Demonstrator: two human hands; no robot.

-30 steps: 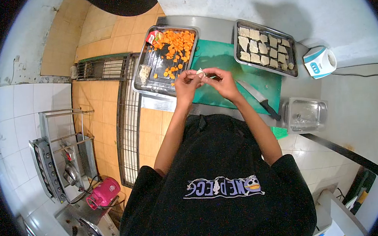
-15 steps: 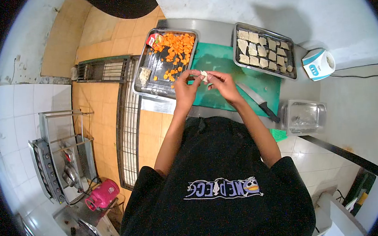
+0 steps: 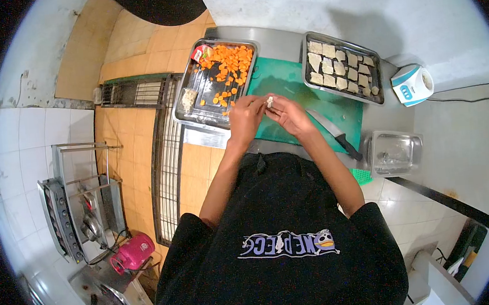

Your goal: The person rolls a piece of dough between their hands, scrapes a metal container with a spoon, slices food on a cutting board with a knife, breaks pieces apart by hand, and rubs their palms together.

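Note:
Between both hands, above the green cutting board [image 3: 332,104], is a small whitish piece [image 3: 270,101]. My left hand [image 3: 246,118] pinches at its left side, with the fingertips partly hidden. My right hand [image 3: 289,115] holds the piece between thumb and fingers. Left of the hands lies a metal tray [image 3: 200,76] with orange carrot slices [image 3: 231,60], a red packet [image 3: 201,54] and a small whitish heap [image 3: 188,100]. A knife [image 3: 334,132] with a black handle rests on the board to the right.
A second tray [image 3: 306,63] holds several flat pale squares [image 3: 327,65] at the back right. Beyond it stands a white and blue appliance [image 3: 413,85] with a cable. A clear container [image 3: 395,152] is at the right edge. A pink gas cylinder [image 3: 132,253] stands lower left.
My left hand has turned, its fingers now folded closer to my right hand. The whitish piece has shifted slightly right, and my right hand has rolled a little. The trays and knife stay put.

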